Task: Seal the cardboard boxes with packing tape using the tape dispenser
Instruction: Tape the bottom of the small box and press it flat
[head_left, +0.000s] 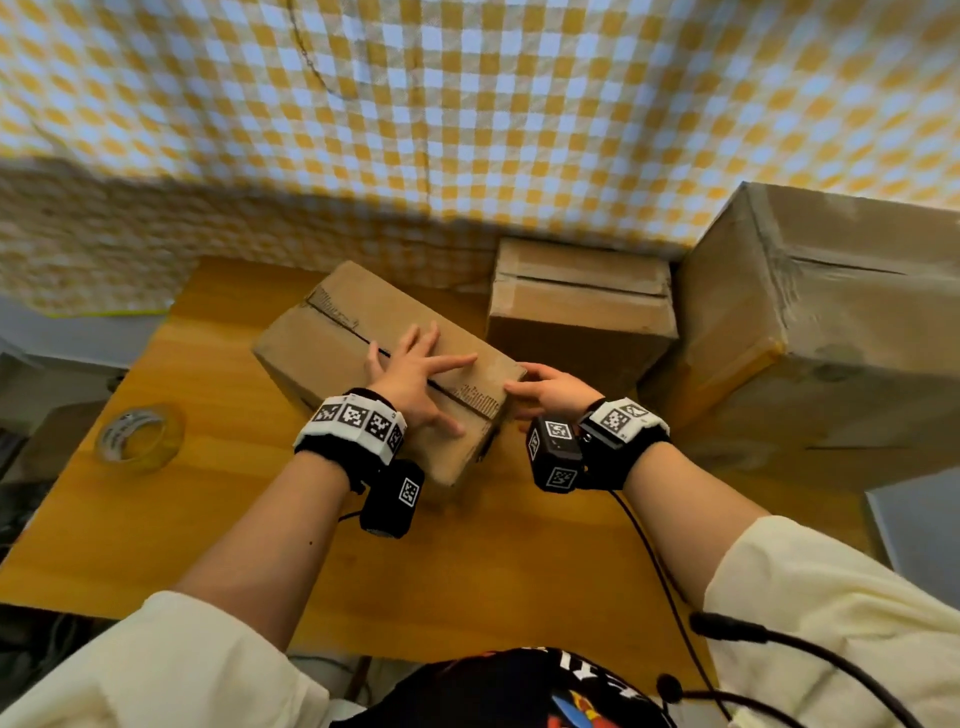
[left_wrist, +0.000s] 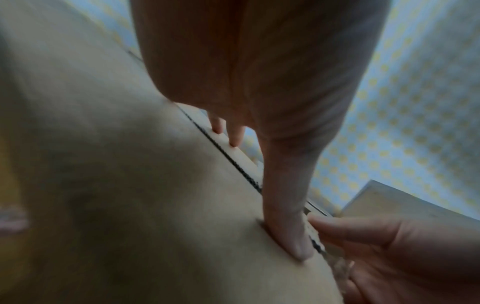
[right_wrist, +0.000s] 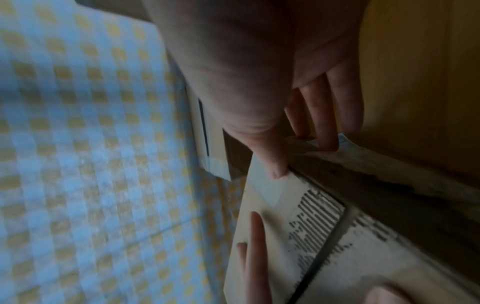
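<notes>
A brown cardboard box (head_left: 332, 332) lies at an angle in the middle of the wooden table (head_left: 467, 561), flaps down, with a dark seam along its top. My left hand (head_left: 415, 364) lies flat on the lid, fingers spread across the seam. In the left wrist view its thumb (left_wrist: 285, 226) presses beside the seam. My right hand (head_left: 540, 387) grips the box's near right corner, with the thumb (right_wrist: 275, 164) on the top edge and the fingers (right_wrist: 327, 131) on the end face, touching a loose pale strip there. A roll of packing tape (head_left: 140, 436) lies flat at the table's left edge, away from both hands.
A second, smaller box (head_left: 582, 306) stands behind at the right, and a large taped box (head_left: 831, 338) fills the far right. A yellow checked cloth (head_left: 467, 104) hangs behind the table. A black cable (head_left: 654, 561) runs from my right wrist over the table's near part.
</notes>
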